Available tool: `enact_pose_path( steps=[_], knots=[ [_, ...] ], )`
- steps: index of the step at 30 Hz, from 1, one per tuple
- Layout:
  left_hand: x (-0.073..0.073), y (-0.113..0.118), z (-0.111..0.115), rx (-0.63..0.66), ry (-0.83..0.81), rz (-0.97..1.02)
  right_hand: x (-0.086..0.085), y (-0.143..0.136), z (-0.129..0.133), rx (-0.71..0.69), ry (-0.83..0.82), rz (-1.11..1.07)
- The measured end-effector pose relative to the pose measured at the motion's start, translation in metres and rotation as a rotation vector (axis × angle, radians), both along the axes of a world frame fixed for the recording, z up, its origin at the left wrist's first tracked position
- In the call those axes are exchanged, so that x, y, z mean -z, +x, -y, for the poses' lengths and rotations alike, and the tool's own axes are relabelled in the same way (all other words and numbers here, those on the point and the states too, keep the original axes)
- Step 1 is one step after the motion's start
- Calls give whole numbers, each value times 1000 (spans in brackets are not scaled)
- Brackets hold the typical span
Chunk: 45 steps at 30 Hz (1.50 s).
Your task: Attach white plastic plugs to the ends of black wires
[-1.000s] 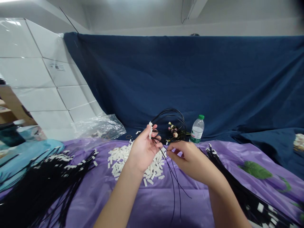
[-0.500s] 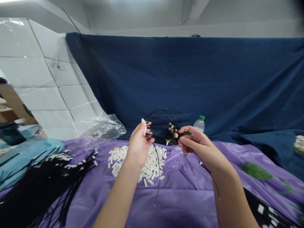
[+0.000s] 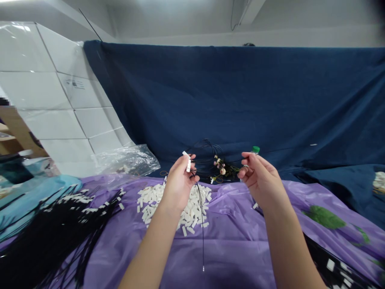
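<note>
My left hand [image 3: 179,182] is closed on thin black cords and small white tags [image 3: 188,164]; one cord [image 3: 203,228] hangs down from it over the purple cover. Other cords loop off to the right behind the hand. To the right, my right hand [image 3: 260,174] has its thumb and fingertips pinched together, and what they hold is too small to make out. Between the hands, farther back, lie small artificial flowers [image 3: 221,170]. Below my left hand is a pile of white tags [image 3: 192,212] on the purple cover [image 3: 228,257].
A large bundle of black cords with white tags [image 3: 45,237] lies at left, more tagged cords [image 3: 327,257] at right. White boxes [image 3: 39,92] and a clear plastic bag [image 3: 132,160] stand at back left. A green-capped bottle [image 3: 255,149] is behind my right hand, before a blue curtain [image 3: 225,96].
My right hand has moved right and slightly up, away from the flowers. My left hand has shifted slightly right, and the hanging cord has swung straighter down.
</note>
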State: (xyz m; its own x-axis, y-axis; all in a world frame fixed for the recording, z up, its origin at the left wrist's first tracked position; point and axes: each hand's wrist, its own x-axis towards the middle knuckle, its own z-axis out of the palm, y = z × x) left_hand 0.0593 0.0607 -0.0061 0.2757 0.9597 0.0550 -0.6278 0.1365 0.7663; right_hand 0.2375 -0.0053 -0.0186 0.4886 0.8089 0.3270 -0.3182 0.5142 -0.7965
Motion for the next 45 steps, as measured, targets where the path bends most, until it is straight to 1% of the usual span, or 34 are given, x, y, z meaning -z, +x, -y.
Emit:
enact_pose_path(
  steps=[2,4,5,7,9,11,14,16,19,21,23,31,36,41,45],
  knots=[
    [0,1,1,27,-18,11,0,1,-3,123,91,-80],
    [0,1,1,48,-45,21,-1,6,-4,197,208,-134],
    [-1,1,1,65,-57,26,-2,9,-3,205,271,-131],
    [-2,1,3,105,-79,32,-3,15,1,171,373,-53],
    [-2,2,5,136,-89,32,-5,17,7,130,405,66],
    [-3,3,8,142,-70,16,-6,11,12,111,365,151],
    [-4,4,13,118,18,-14,-5,-7,17,118,273,210],
    [-4,4,16,117,95,-42,-4,-20,19,172,203,298],
    [-5,3,19,147,200,-94,-4,-34,25,311,121,518],
    [-4,2,21,153,255,-123,-5,-38,29,384,104,644],
    [-3,1,22,151,301,-150,-7,-39,33,420,96,718],
    [-2,-1,27,174,422,-229,-9,-39,37,459,92,800],
    [-1,-2,26,195,491,-256,-9,-40,39,458,92,824],
    [-1,-3,26,184,532,-286,-11,-39,41,457,90,853],
    [-1,-4,27,190,570,-343,-12,-39,40,485,147,925]
  ],
)
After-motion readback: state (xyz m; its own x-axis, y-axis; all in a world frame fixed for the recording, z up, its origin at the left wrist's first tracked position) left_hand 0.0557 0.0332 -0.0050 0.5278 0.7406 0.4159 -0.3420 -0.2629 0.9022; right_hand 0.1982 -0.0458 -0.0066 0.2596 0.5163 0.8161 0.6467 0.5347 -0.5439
